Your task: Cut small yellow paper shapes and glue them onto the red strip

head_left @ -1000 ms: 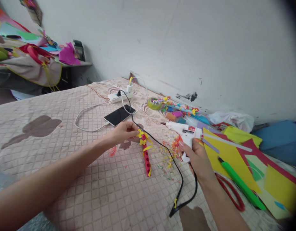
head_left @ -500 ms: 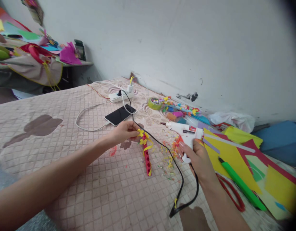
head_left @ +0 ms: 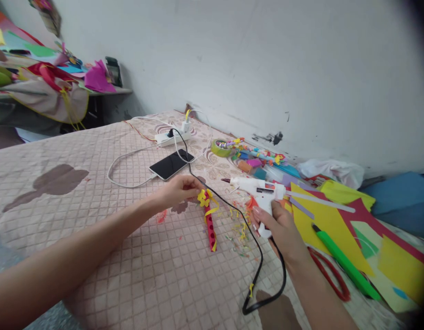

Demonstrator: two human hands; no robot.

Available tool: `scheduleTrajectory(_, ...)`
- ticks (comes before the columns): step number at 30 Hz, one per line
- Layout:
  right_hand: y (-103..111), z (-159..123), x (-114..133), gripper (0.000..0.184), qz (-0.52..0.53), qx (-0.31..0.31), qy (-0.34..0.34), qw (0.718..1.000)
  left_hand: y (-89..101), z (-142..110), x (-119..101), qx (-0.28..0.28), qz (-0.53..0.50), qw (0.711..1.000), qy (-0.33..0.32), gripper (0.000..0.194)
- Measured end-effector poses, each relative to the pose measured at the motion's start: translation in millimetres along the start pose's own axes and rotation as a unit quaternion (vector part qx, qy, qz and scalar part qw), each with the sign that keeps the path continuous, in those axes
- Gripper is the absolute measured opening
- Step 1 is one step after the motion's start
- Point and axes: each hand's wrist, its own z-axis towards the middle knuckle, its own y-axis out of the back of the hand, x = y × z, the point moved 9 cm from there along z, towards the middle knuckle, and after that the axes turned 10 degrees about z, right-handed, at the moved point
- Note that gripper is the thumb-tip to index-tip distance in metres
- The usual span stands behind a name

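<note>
My left hand [head_left: 179, 190] is closed in a pinch at the top of a red stick with dark dots [head_left: 210, 229]. Its fingertips are on a small yellow flower [head_left: 202, 198] at that end, and a yellow ribbon curls around the stick. The stick lies on the checked cloth [head_left: 157, 279]. In my right hand [head_left: 284, 229] is a white hot glue gun [head_left: 263, 190], my fingers wrapped round its handle by the orange trigger. Its dark nozzle points left, above and to the right of the flower. A black cord [head_left: 260, 256] loops below the gun.
A phone [head_left: 172, 164] on a white cable lies before a power strip [head_left: 172, 137]. Tape [head_left: 221, 147], coloured paper scraps, a green pen-like cutter [head_left: 346, 261], red-handled scissors [head_left: 331, 275] and yellow sheets [head_left: 329, 224] sit at the right. Small trimmings are scattered beside the stick.
The glue gun has moved slightly left and down in my right hand. The upper yellow flower has shifted down against the stick's top, and the left hand has barely moved.
</note>
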Motion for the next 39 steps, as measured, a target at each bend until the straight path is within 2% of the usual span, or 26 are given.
scheduleTrajectory(4,-9.6,-1.2,0.3,0.030,0.026,0.034,-0.014,0.999,-0.6,-3.5,-11.9,-0.003,0.030,0.998,-0.056,0.011)
scheduleTrajectory(7,-18.5,-2.3,-2.4,0.031,0.064,0.072,-0.031,0.995,7.8,-8.9,-28.5,-0.076,0.121,0.983,-0.116,0.014)
scheduleTrajectory(9,-22.0,-3.3,-3.8,0.032,0.073,0.084,-0.040,0.993,13.1,-16.3,-45.1,-0.142,0.204,0.952,-0.179,0.015)
scheduleTrajectory(11,-23.7,-4.9,-3.9,0.034,0.067,0.086,-0.046,0.993,12.2,-25.4,-60.6,-0.181,0.270,0.913,-0.246,0.015)
scheduleTrajectory(15,-25.4,-9.1,3.6,0.036,0.061,0.074,-0.045,0.994,4.9,-42.4,-79.8,-0.214,0.334,0.849,-0.349,0.009)
scheduleTrajectory(19,-23.2,-11.6,10.8,0.035,0.054,0.050,-0.038,0.997,2.4,-55.0,-89.3,-0.237,0.336,0.811,-0.416,0.012)
scheduleTrajectory(23,-25.4,-12.3,11.6,0.036,0.040,0.067,-0.030,0.997,3.1,-60.4,-92.1,-0.253,0.332,0.796,-0.439,0.017)
scheduleTrajectory(33,-22.1,-10.6,14.5,0.044,-0.051,0.053,0.004,0.997,2.0,-61.3,-93.2,-0.260,0.352,0.791,-0.427,0.017)
scheduleTrajectory(39,-22.7,-11.8,15.6,0.043,-0.054,0.055,0.001,0.997,0.6,-60.5,-92.2,-0.250,0.361,0.791,-0.427,0.018)
